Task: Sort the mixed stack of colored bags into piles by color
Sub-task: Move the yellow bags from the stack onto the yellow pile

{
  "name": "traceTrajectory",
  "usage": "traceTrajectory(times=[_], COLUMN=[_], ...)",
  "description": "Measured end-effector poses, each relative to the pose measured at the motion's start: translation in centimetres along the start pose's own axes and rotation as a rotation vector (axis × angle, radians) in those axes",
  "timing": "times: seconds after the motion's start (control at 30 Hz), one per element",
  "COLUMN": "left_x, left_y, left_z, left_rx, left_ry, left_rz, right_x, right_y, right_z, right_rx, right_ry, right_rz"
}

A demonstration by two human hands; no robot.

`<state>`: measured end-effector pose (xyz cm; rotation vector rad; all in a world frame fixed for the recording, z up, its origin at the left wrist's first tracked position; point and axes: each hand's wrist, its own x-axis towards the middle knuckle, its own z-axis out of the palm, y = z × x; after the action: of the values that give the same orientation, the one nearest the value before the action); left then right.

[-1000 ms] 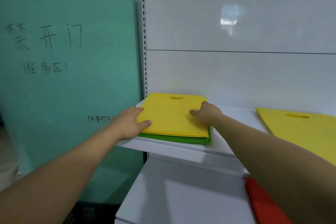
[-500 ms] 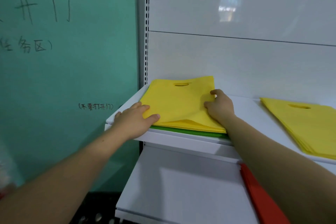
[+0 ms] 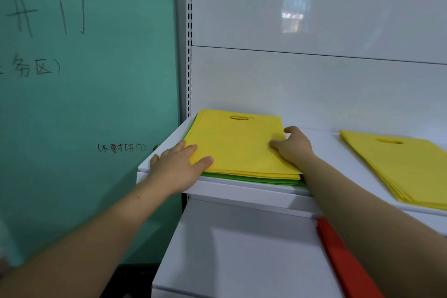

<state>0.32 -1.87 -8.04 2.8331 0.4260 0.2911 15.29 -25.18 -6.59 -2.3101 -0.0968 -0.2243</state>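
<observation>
A mixed stack (image 3: 238, 146) lies at the left end of the upper white shelf (image 3: 324, 152): several yellow bags on top, green bags (image 3: 254, 178) under them. My left hand (image 3: 179, 167) grips the stack's front left corner, thumb on top of the yellow bags. My right hand (image 3: 291, 146) holds the yellow bags at their right edge, fingers over the top one. A separate pile of yellow bags (image 3: 401, 164) sits further right on the same shelf. Red bags (image 3: 343, 259) lie on the lower shelf, partly hidden by my right arm.
A white back panel (image 3: 314, 80) rises behind the shelf, with a slotted upright (image 3: 189, 31) at its left. A teal wall (image 3: 84, 80) with handwritten characters stands left of the shelving. The lower white shelf (image 3: 242, 249) juts out toward me.
The view has shifted closer and to the right. Both hands have stayed on the yellow bags; my right hand slid from the front right part to the stack's right edge.
</observation>
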Motion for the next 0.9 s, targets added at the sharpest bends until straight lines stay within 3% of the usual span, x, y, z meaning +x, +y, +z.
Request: traceTrajectory(times=[0.13, 0.33, 0.57, 0.67, 0.83, 0.9], left_x=[0.3, 1.2, 1.9, 2.6, 2.6, 2.5], left_y=[0.0, 0.1, 1.0, 1.4, 3.8, 5.0], left_z=[-0.4, -1.6, -3.5, -3.7, -3.9, -3.9], left_rx=[0.009, -0.016, 0.047, -0.327, -0.858, -1.023], left_ry=[-0.037, -0.103, -0.203, -0.194, 0.005, 0.012], left_rz=[0.009, 0.04, 0.045, 0.035, 0.037, 0.048], right_x=[0.2, -0.1, -3.1, -4.3, -5.3, -5.4], right_y=[-0.3, -1.1, -2.2, -2.7, -2.9, -2.4], right_z=[-0.4, -1.8, -4.0, -5.5, -9.4, -11.4], right_rx=[0.019, -0.208, 0.079, 0.215, 0.44, 0.495], right_ry=[0.013, 0.01, 0.27, 0.37, 0.419, 0.445], right_rz=[-0.016, -0.197, -0.57, -0.624, -0.547, -0.523])
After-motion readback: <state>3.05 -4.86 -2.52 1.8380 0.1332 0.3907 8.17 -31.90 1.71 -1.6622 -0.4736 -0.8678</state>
